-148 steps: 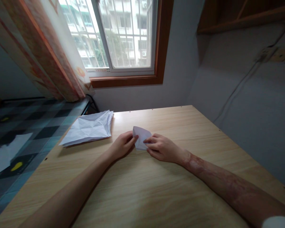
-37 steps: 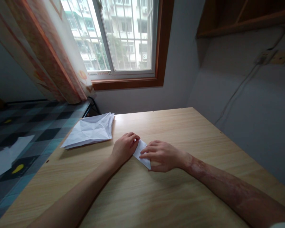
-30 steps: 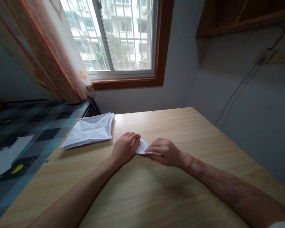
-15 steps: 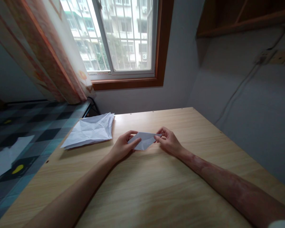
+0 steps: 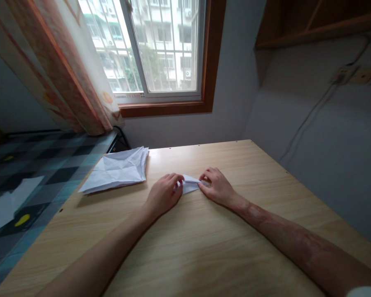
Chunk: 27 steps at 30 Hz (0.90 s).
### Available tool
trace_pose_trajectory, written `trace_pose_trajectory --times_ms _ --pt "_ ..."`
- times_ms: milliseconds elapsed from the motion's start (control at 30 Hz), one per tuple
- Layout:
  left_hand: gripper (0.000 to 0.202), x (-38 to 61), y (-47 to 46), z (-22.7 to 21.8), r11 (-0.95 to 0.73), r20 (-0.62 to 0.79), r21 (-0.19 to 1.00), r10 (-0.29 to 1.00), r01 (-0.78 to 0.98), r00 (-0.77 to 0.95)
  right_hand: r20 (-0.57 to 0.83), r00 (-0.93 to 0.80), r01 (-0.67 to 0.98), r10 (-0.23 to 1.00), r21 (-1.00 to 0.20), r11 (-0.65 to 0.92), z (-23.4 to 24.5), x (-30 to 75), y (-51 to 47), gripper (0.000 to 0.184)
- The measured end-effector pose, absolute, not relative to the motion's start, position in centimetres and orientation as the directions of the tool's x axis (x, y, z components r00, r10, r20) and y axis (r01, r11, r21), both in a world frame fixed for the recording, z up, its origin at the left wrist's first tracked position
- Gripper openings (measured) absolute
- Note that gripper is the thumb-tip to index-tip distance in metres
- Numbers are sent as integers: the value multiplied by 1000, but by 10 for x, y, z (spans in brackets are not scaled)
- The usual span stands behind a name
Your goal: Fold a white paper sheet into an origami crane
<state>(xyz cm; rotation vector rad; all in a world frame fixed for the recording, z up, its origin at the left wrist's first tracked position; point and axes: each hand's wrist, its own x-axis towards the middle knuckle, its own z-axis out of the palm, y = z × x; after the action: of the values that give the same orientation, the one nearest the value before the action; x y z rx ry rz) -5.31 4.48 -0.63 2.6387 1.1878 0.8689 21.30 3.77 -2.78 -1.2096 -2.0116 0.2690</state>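
A small folded piece of white paper (image 5: 190, 187) lies low over the table between my hands, its left part covered by fingers. My left hand (image 5: 166, 190) has its fingers curled and closed on the paper's left end. At the pointed right end, my right hand (image 5: 216, 185) pinches the paper between thumb and fingers. One narrow fold shows along the upper side of the paper. Behind and to the left, a stack of creased white paper sheets (image 5: 117, 168) rests on the table.
The wooden table (image 5: 185, 247) stands against the wall under a barred window (image 5: 170, 53). On the left is a bed with a checkered cover (image 5: 64, 156) and a loose white sheet (image 5: 9, 206). A shelf (image 5: 321, 31) and a cable (image 5: 306, 117) are at the right.
The folded paper has come down toward the table and now looks narrower, with a fold along its upper side. My left fingers have curled over its left end; the right hand still pinches the other.
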Motion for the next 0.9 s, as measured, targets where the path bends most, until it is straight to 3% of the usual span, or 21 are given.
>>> trace_pose_trajectory --times_ms 267,400,433,633,733,900 --pt "12 -57 47 -8 -620 408 421 781 662 472 471 -214 708 856 -529 468 -27 214 39 22" --pt "10 -56 51 -7 -631 389 430 775 646 497 497 -171 698 851 -548 461 -30 215 40 7" --pt "9 -55 51 -7 -643 389 422 765 639 514 512 -172 694 842 -543 472 -30 215 40 11" --pt "39 -52 48 -4 -718 383 327 696 615 608 519 -256 701 816 -481 526 -28 213 36 22" --pt "43 -52 46 -2 -719 370 320 694 617 617 517 -243 702 821 -490 517 -27 212 36 33" --pt "49 -52 46 -1 -717 369 326 697 617 615 515 -263 703 816 -477 528 -23 213 35 28"
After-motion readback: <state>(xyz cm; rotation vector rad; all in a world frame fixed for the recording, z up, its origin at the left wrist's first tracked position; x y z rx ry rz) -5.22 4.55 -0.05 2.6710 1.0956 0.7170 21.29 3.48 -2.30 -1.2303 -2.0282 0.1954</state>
